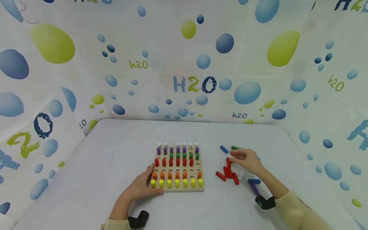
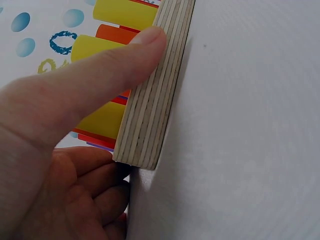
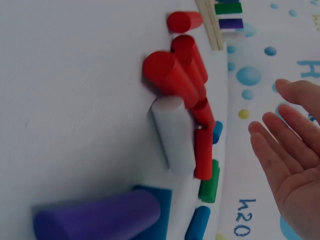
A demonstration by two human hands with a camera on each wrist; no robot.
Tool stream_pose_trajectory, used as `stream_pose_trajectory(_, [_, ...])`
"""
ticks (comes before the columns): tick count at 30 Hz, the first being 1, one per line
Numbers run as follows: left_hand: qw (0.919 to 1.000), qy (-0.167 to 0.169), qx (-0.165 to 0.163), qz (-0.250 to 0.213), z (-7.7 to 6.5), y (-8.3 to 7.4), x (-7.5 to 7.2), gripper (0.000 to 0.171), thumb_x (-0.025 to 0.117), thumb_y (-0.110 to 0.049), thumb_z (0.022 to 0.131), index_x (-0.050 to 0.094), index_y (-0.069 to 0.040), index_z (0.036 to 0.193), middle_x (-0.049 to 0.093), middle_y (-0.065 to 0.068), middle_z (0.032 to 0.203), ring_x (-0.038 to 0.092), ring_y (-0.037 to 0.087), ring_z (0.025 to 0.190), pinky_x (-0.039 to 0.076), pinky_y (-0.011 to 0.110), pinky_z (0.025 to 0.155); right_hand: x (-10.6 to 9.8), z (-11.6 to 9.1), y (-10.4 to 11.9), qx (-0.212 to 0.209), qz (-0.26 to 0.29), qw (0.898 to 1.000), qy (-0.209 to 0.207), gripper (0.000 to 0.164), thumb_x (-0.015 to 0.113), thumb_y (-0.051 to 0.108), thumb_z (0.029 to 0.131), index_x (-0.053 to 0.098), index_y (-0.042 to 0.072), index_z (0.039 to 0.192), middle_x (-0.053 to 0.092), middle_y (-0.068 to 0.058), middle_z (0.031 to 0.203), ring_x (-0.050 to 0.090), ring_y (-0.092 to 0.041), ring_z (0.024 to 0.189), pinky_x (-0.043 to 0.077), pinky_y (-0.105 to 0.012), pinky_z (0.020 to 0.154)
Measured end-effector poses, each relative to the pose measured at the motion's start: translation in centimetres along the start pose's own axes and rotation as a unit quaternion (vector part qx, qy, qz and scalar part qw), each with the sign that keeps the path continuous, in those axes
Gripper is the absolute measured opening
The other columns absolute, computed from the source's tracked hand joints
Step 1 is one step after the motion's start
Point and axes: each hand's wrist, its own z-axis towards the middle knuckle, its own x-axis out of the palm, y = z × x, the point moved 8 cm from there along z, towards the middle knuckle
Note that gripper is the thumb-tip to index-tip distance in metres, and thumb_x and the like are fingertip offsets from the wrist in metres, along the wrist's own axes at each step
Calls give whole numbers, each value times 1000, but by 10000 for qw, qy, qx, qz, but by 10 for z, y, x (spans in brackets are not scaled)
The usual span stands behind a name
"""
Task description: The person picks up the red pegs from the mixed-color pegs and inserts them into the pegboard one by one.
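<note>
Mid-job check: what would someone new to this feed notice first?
Probably the pegboard with its bright rows of pegs, central on the white table, the left hand gripping its near left corner. Next, the loose red pegs clustered on the table to the board's right, with the empty right hand above the scattered pieces there.
</note>
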Motion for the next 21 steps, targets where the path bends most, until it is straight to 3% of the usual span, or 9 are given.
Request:
stream_pose_trajectory(10, [10000,5,-3,-51,0,1,0,116,82,-47,58,18,-5,146,22,24,146,17,40,134,20,57,104,1,2,-14,-7,-1211,9924,221,29,69,1,78,65,-5,106,65,-18,103,60,-36,97,51,-42,78])
stream_pose_trajectory(21, [10000,-5,-42,18,-2,-1,-1,115,82,-46,59,19,-4,145,23,24,145,18,41,134,20,57,104,17,9,-15,-245,-2382,9669,878,26,72,4,76,67,1,101,67,-9,95,62,-27,91,52,-41,79])
